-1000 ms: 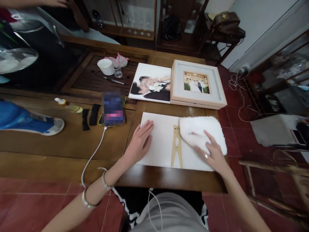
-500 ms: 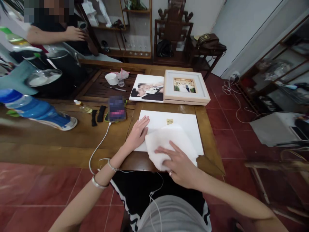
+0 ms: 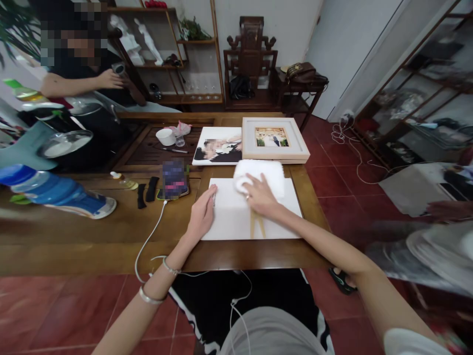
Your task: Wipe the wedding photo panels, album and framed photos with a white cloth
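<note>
A white panel (image 3: 236, 219) lies flat on the wooden table (image 3: 111, 231) in front of me. My left hand (image 3: 201, 217) rests on its left edge, fingers laid flat and apart. My right hand (image 3: 260, 196) presses a white cloth (image 3: 264, 173) onto the panel's far edge, fingers spread over it. A pale wooden clothespin-shaped piece (image 3: 257, 226) lies on the panel, partly under my right wrist.
Beyond the panel lie a photo print (image 3: 218, 146) and a framed picture (image 3: 273, 139). A phone (image 3: 173, 178) on a white cable, two black strips (image 3: 146, 190), a white cup (image 3: 165, 136) and a blue bottle (image 3: 55, 192) are to the left. Another person's hand (image 3: 109, 79) is far left.
My right hand slid the cloth from the panel's right side to its near edge, then up to its far edge. The clothespin piece shows again. My left hand stayed in place.
</note>
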### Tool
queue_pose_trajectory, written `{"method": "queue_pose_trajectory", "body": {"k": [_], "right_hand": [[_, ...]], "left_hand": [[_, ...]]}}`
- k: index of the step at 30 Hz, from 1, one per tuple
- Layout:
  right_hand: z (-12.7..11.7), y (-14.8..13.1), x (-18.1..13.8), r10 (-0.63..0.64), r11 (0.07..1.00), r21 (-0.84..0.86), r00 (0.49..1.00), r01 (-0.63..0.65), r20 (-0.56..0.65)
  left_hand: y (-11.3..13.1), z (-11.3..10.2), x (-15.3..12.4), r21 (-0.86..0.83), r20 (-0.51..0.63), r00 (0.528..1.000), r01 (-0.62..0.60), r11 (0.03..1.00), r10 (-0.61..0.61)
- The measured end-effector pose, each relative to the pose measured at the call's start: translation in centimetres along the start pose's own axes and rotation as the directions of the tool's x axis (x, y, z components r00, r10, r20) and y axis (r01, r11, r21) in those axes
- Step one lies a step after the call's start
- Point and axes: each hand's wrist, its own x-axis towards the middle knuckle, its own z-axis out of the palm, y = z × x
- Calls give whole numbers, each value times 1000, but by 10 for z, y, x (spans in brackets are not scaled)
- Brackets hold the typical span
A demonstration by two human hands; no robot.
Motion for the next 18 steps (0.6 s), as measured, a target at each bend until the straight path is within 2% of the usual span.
{"method": "queue_pose_trajectory", "body": {"k": [2, 5, 8, 11, 14, 16, 18], "right_hand": [[8, -24, 0, -153, 988, 4, 986, 153, 68], [8, -51, -29, -369, 929, 32, 913, 369, 175], [-8, -55, -74, -433, 901, 98, 875, 422, 216], [-28, -30, -112, -312, 945, 149, 938, 290, 153], [-33, 14, -136, -79, 991, 104, 997, 81, -22], [-28, 41, -146, 43, 998, 43, 980, -36, -193], [-19, 59, -152, 105, 994, 16, 943, -105, -316]], "left_hand": [[-1, -1, -1, 19, -56, 998, 26, 999, -25], [-5, 0, -1, 61, -67, 997, 45, 997, -41], [-8, 1, -2, 107, -62, 997, 42, 993, -35], [-5, 0, -5, 188, -74, 997, 27, 982, -13], [4, -1, -15, 275, -85, 996, 27, 961, -3], [9, -3, -22, 274, -74, 996, 60, 960, -42], [11, -4, -27, 215, -69, 986, 160, 963, -148]]}}
